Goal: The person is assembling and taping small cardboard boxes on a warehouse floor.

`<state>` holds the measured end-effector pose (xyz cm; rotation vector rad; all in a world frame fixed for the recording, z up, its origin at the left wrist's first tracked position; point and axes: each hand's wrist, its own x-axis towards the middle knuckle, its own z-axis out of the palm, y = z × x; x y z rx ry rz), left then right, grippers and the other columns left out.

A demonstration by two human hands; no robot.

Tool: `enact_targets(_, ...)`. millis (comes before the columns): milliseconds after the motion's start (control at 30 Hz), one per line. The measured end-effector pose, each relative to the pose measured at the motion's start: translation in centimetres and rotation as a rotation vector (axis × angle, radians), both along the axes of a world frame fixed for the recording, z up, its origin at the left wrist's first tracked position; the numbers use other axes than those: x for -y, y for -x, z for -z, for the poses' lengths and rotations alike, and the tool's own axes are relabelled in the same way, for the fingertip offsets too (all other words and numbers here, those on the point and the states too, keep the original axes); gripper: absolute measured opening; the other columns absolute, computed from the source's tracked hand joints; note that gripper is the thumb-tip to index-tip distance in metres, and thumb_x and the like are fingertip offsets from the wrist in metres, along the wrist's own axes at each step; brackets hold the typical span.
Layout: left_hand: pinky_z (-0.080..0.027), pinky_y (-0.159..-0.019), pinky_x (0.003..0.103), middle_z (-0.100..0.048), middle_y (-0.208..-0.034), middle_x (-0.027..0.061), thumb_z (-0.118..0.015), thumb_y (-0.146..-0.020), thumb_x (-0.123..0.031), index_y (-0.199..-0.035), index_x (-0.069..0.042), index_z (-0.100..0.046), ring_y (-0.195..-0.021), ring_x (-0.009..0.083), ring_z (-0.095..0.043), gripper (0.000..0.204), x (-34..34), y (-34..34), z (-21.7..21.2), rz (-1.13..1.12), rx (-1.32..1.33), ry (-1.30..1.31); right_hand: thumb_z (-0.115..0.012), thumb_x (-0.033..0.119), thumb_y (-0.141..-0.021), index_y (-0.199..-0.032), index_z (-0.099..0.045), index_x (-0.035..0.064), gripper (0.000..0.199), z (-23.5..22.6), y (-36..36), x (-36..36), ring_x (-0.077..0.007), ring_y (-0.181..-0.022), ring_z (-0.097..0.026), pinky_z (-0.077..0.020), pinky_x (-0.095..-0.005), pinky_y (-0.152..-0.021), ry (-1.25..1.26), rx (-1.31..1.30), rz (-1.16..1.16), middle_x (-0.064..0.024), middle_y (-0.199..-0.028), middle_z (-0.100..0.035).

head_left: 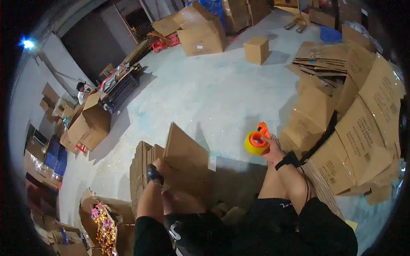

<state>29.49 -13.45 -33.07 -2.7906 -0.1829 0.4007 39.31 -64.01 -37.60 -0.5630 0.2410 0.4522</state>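
Observation:
My right hand (273, 151) is closed round an orange tape dispenser (262, 128) loaded with a roll of yellow tape (253, 147), held up over the floor in front of my right knee. By my left knee, my left hand (158, 165) grips the near edge of a folded-flat cardboard box (186, 155), which leans upright at a tilt. Its fingers are partly hidden against the cardboard. Just left of that hand stands a row of flattened boxes (141, 170), packed on edge.
An open carton (87, 213) of pink and gold ornaments sits at lower left. Large flattened cartons (356, 141) lean along my right side. Farther off are a closed box (256, 50), a big open carton (200, 40), a pallet jack (296, 23) and a person (82, 94) beside a table.

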Motion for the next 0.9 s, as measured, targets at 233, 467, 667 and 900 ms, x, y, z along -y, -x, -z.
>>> enact_targets(233,-0.054,-0.078,0.042,-0.065,-0.1,0.0151,-0.06,-0.08,-0.013,-0.094,-0.007,-0.068,-0.093,0.0336,-0.065,0.017,9.5,-6.4,-16.3,0.206,0.5,0.309,-0.063,0.017,-0.08,-0.118,-0.056,0.0133,0.039,5.7,-1.8,3.5,-0.0247,-0.108,-0.058,-0.05,-0.0432,-0.092,-0.127,0.017,-0.077,-0.0068,-0.118,-0.06)
enact_targets(467,-0.054,-0.08,0.042,-0.062,-0.108,0.0127,-0.051,-0.087,-0.012,-0.103,-0.008,-0.062,-0.097,0.0304,-0.064,0.02,19.0,-6.5,-13.0,0.418,0.279,0.228,-0.072,0.018,-0.074,-0.143,-0.037,0.0057,0.078,-3.9,5.0,2.1,-0.027,-0.126,-0.05,-0.0408,-0.0414,-0.107,-0.15,0.565,-0.177,-0.0133,-0.136,-0.051)
enact_targets(667,-0.05,-0.091,0.045,-0.057,-0.12,0.0179,-0.058,-0.09,-0.034,-0.119,-0.005,-0.057,-0.107,0.0367,-0.059,0.041,22.0,-1.2,-0.1,0.508,0.128,0.535,-0.077,0.01,-0.071,-0.145,-0.033,0.0026,0.086,-0.8,5.2,0.9,-0.0219,-0.13,-0.045,-0.0318,-0.0364,-0.112,0.28,0.788,-0.502,-0.0108,-0.141,-0.047)
enact_targets(900,-0.045,-0.095,0.046,-0.06,-0.116,0.0254,-0.041,-0.091,-0.064,-0.124,0.002,-0.054,-0.11,0.0401,-0.058,0.075,13.4,2.3,4.1,0.11,-0.172,0.637,-0.077,0.015,-0.064,-0.141,-0.033,-0.0032,0.091,1.3,5.9,-0.4,-0.0254,-0.126,-0.049,-0.0374,-0.0334,-0.106,1.037,0.998,-0.707,-0.0177,-0.141,-0.044)
